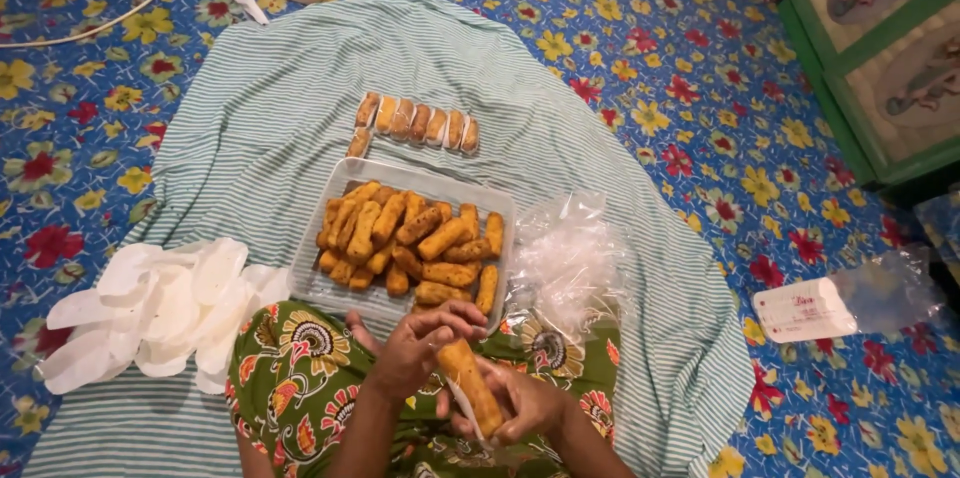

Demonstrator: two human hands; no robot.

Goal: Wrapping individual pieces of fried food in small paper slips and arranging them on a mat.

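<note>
Head view: two hands wrap a fried roll above a tray of many more.

From the left lie a heap of white plastic wrappers (150, 308), then the clear rectangular plastic tray (330, 283) piled with unwrapped golden rolls. Behind it, a short row of wrapped rolls (418, 124) sits finished on the green striped cloth (270, 108). The left hand (415, 346) curls over the golden-brown fried roll (470, 385); the right hand (525, 406) grips it from below. Clear bags (565, 258) lie right. Most remain unwrapped.

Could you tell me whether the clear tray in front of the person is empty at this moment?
No, the clear tray holds a pile of golden fried sticks, lying on the striped cloth.
</note>
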